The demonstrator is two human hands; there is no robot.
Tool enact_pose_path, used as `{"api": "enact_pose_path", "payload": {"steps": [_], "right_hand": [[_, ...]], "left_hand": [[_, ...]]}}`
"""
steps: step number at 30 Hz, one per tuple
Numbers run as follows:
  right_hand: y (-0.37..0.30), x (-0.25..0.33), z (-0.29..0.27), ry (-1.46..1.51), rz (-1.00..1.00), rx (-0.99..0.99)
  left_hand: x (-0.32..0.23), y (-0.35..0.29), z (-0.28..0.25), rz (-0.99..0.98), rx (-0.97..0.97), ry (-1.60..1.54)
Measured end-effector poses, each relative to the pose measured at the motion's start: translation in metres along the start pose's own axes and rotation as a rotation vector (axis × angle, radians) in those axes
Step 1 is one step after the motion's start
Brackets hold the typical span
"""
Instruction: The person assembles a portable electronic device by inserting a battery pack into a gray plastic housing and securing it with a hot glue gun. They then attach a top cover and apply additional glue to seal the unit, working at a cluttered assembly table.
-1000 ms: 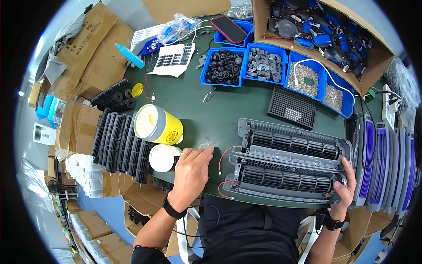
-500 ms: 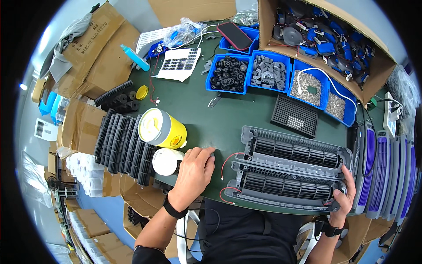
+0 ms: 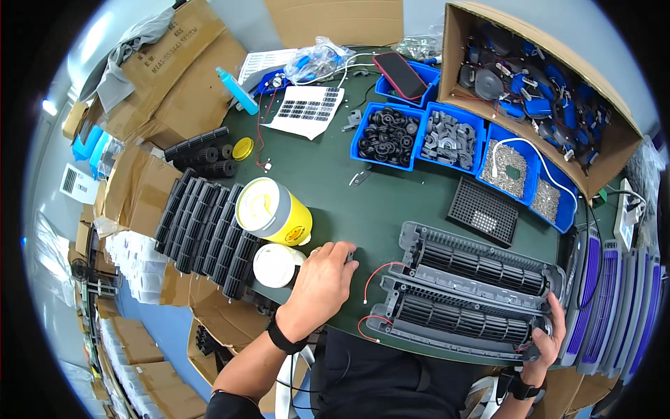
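My left hand (image 3: 322, 281) is closed over the table beside a white round tub (image 3: 276, 266), its fingertips pinched on a small grey part (image 3: 351, 257) that mostly hides behind them. Two long grey plastic housings (image 3: 481, 258) lie side by side in front of me. Each holds a black ribbed fan roller, the nearer roller (image 3: 447, 315) and the farther roller (image 3: 481, 267), and red wires stick out at their left ends. At the right end of the housings my right hand (image 3: 548, 338) grips the nearer one between thumb and fingers.
A yellow-and-grey canister (image 3: 286, 222) stands behind the tub, with stacked black rollers (image 3: 206, 227) to its left. Blue bins (image 3: 382, 165) of small parts line the back. A black perforated tray (image 3: 481, 211), a carton of motors (image 3: 604, 167) and purple-grey units (image 3: 600, 300) occupy the right.
The whole view has shifted, so the table's things sit lower and farther right. My left hand stays pinched near the tub; my right hand still holds the housing's right end.
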State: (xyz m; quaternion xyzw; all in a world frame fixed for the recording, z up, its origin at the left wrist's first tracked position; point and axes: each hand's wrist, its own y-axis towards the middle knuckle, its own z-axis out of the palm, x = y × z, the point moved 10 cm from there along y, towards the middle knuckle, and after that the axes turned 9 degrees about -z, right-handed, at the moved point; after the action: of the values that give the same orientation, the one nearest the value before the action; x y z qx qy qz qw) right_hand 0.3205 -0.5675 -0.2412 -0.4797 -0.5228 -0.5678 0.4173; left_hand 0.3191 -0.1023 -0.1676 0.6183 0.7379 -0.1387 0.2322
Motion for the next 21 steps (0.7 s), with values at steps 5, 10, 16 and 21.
{"api": "enact_pose_path", "payload": {"steps": [5,10,16,21], "right_hand": [[-0.003,-0.001,0.002,0.032,0.008,-0.009],[-0.004,0.001,0.000,0.032,0.012,-0.017],[-0.009,0.004,0.001,0.048,0.053,-0.047],[-0.012,0.002,-0.001,0.067,0.073,-0.078]], "left_hand": [[-0.006,0.014,-0.011,-0.144,0.040,-0.252],[-0.025,0.027,-0.004,-0.202,0.152,-0.413],[-0.044,0.034,0.006,-0.276,0.282,-0.493],[-0.055,0.039,0.011,-0.247,0.292,-0.473]]}}
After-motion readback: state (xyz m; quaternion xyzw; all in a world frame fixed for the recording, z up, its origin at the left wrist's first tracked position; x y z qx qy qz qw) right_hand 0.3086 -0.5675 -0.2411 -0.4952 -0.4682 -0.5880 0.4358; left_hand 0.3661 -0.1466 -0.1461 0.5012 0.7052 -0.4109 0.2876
